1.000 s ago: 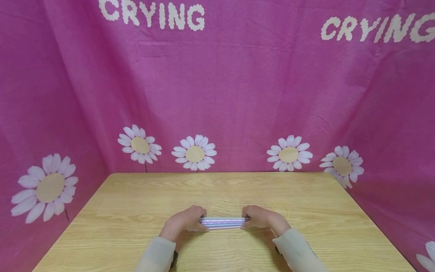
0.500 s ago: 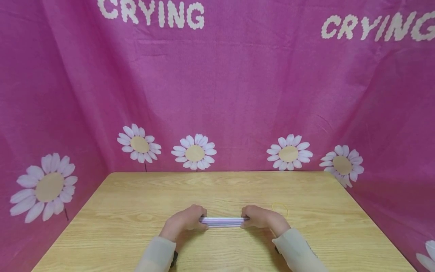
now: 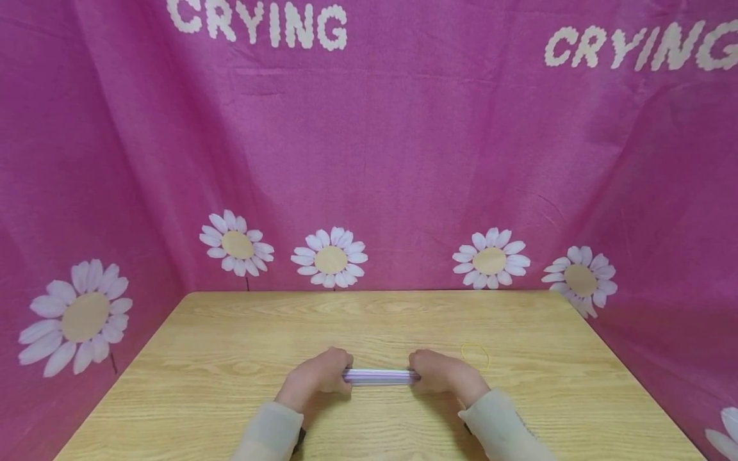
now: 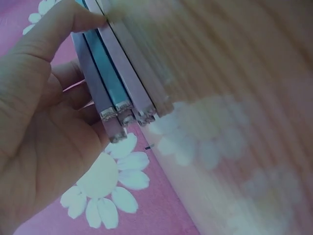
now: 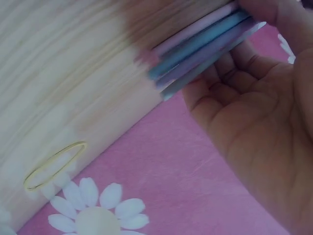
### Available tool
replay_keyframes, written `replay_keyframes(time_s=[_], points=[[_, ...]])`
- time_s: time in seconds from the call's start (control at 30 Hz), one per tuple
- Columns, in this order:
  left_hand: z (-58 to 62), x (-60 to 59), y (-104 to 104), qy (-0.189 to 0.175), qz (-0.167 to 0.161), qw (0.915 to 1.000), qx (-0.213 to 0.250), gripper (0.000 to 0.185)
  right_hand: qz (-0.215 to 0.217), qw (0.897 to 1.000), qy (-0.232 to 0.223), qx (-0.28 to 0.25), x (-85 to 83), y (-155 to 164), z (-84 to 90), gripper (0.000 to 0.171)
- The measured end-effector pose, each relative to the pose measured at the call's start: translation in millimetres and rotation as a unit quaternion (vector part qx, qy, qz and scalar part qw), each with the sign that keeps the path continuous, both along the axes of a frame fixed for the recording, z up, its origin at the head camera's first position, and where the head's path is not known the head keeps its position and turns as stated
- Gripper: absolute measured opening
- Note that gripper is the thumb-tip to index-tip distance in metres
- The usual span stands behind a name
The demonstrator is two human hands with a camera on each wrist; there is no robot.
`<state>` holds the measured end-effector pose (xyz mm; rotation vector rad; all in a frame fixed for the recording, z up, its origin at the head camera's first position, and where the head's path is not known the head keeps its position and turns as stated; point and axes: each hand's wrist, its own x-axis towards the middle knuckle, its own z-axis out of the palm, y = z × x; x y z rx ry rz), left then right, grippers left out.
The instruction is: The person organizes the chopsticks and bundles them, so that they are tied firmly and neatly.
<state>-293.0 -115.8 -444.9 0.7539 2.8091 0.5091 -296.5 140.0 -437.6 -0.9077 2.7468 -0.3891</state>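
Both hands hold a bundle of slim pastel sticks (image 3: 380,377), pink, teal and purple, lying crosswise just above or on the table. My left hand (image 3: 323,373) grips the left end, thumb on the near side. In the left wrist view, the sticks (image 4: 110,73) end in rough silvery tips at uneven lengths. My right hand (image 3: 441,372) grips the right end; there the stick ends (image 5: 195,49) look coloured and blurred. Whether they are pencils, pens or straws I cannot tell. A thin yellow rubber band (image 3: 475,356) lies on the table, beyond the right hand.
The wood-grain table (image 3: 380,320) has a rounded far edge. A pink cloth (image 3: 369,160) with daisies and lettering hangs behind it and along both sides.
The sticks, spread slightly wider a second ago, now form a narrower, more even bundle. My left hand has shifted slightly right. The yellow rubber band stays put.
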Motion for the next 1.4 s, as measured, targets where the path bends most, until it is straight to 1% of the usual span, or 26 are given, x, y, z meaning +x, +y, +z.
replay_keyframes(time_s=[0.13,0.27,0.4,0.53,0.8,0.93,1.03,1.1,1.2,1.3,1.4], points=[[2.8,3.5,5.5,0.000,0.017,0.9997,-0.020,0.024,-0.019,0.999,0.019,0.030,3.6,-5.7,0.5,0.021],[4.3,5.6,9.9,0.019,0.021,0.9983,-0.051,0.025,-0.034,0.998,0.018,0.041,4.6,-9.2,0.8,0.024],[4.6,7.3,12.8,0.033,0.017,0.9961,-0.080,0.026,-0.034,0.998,0.015,0.042,4.9,-11.6,0.7,0.027],[3.3,8.1,15.8,0.044,0.017,0.9937,-0.102,0.027,-0.029,0.998,0.020,0.042,4.6,-12.6,-1.3,0.027],[1.9,10.2,20.6,0.061,0.024,0.9891,-0.132,0.022,-0.030,0.995,0.066,0.072,5.0,-15.2,-7.4,0.024],[0.9,11.4,21.4,0.074,0.022,0.9874,-0.138,0.022,-0.037,0.993,0.073,0.084,6.3,-16.9,-8.4,0.027],[0.5,11.4,21.8,0.084,0.019,0.9861,-0.142,0.021,-0.041,0.993,0.074,0.083,6.6,-17.4,-8.2,0.027],[0.0,11.5,22.0,0.088,0.020,0.9861,-0.140,0.021,-0.043,0.993,0.071,0.079,6.7,-17.4,-8.5,0.025],[-1.1,12.2,22.3,0.089,0.027,0.9869,-0.132,0.019,-0.037,0.994,0.079,0.072,7.0,-16.6,-10.2,0.022],[-2.6,12.9,21.4,0.092,0.032,0.9883,-0.117,0.016,-0.025,0.992,0.099,0.067,7.9,-16.0,-12.7,0.018],[-3.8,13.2,20.5,0.101,0.036,0.9876,-0.115,0.016,-0.016,0.991,0.123,0.059,8.6,-15.7,-13.9,0.016]])
